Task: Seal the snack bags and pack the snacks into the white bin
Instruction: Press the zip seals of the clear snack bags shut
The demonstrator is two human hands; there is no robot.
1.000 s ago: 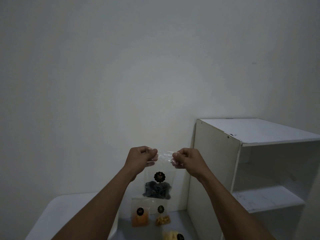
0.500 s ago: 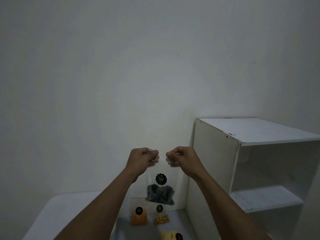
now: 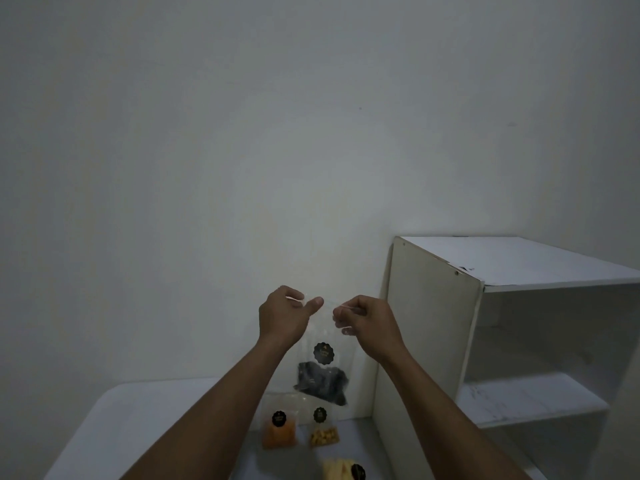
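Note:
I hold a clear snack bag (image 3: 323, 372) up in front of the wall; it has a black round label and dark snacks at its bottom. My left hand (image 3: 285, 315) pinches the bag's top left corner and my right hand (image 3: 367, 320) pinches the top right. Below, on the table, lie an orange snack bag (image 3: 280, 432), a bag of yellow-brown pieces (image 3: 323, 434) and a pale yellow snack bag (image 3: 343, 471) at the frame's bottom edge. No white bin is in view.
A white open shelf unit (image 3: 433, 341) stands close to the right of my hands, against the wall. The white table (image 3: 138, 420) runs off to the lower left under my left forearm.
My hands have drawn closer together along the bag's top and the bag has sunk a little and tilted. The view has shifted slightly.

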